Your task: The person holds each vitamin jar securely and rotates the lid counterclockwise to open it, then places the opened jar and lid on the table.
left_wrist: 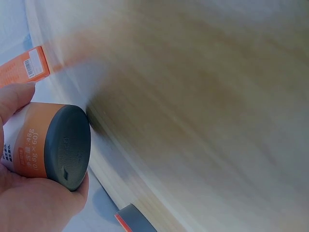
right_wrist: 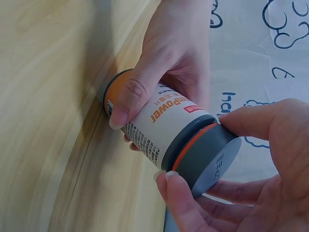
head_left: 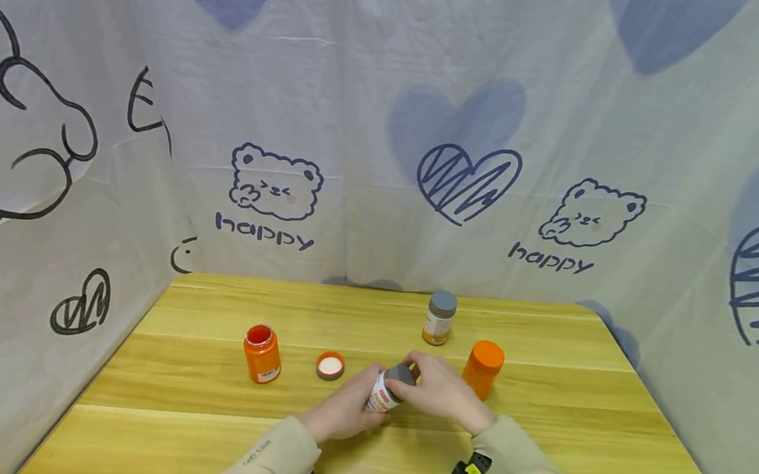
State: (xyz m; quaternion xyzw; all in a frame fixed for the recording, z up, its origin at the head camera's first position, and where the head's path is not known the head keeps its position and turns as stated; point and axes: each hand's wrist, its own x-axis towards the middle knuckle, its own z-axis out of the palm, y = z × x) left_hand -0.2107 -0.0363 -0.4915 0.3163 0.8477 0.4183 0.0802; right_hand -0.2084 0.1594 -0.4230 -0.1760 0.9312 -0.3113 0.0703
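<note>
My left hand (head_left: 341, 409) grips the body of a supplement bottle (head_left: 381, 396) with a white and orange label, tilted over the middle of the table. The thumb lies across the label in the right wrist view. My right hand (head_left: 443, 393) pinches the bottle's grey cap (right_wrist: 210, 157) between thumb and fingers. An orange band shows at the cap's lower edge, beside the dark neck. The left wrist view shows the dark base (left_wrist: 70, 147) of this bottle. Left of the hands, a loose cap (head_left: 330, 366) lies with its white inside up, near an uncapped orange bottle (head_left: 262, 355).
A second grey-capped bottle (head_left: 439, 319) stands upright behind the hands. An orange bottle (head_left: 483, 369) with its orange lid on stands just right of my right hand, which partly overlaps it. The wooden table (head_left: 164, 383) meets patterned white cloth (head_left: 361, 118) at the back and sides.
</note>
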